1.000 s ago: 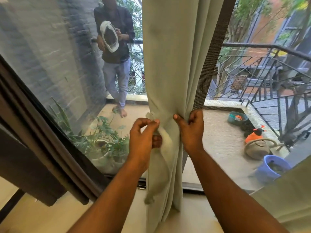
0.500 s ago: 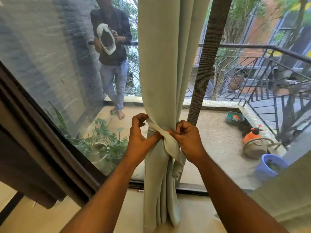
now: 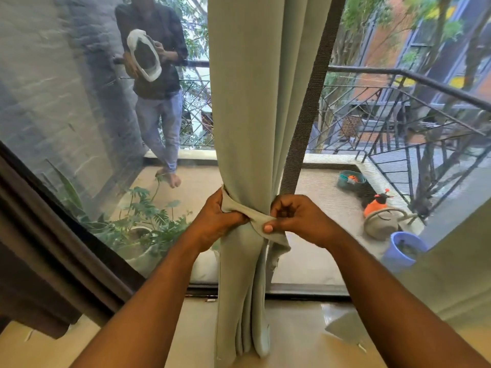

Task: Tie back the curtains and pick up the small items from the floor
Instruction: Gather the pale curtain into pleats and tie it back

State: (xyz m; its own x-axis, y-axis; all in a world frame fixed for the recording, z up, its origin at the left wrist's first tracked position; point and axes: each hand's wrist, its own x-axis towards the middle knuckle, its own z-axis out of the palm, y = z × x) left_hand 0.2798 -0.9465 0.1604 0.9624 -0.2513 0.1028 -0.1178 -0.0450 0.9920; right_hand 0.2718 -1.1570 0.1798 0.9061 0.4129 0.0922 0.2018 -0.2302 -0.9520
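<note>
A pale green curtain [image 3: 261, 88] hangs in front of a large glass door, gathered into a narrow bunch at mid height. A matching fabric tie-back [image 3: 253, 218] wraps around the bunch. My left hand [image 3: 218, 221] grips the tie-back on the curtain's left side. On the right, my right hand [image 3: 296, 217] pinches the tie-back's end between thumb and curled fingers. A loose tail of the band hangs below my right hand. A small white item [image 3: 362, 347] lies on the floor at lower right, and another small white item [image 3: 28, 335] lies at lower left.
A dark brown curtain [image 3: 39, 261] hangs at the left and a second pale curtain [image 3: 457, 264] at the right. Beyond the glass are potted plants [image 3: 148, 221], a blue pot [image 3: 403, 248], a watering can [image 3: 382, 224], a metal railing and a standing person [image 3: 156, 83].
The curtain has been drawn into a tighter bunch and the tie-back now circles it. Both hands have moved lower and closer together on the band.
</note>
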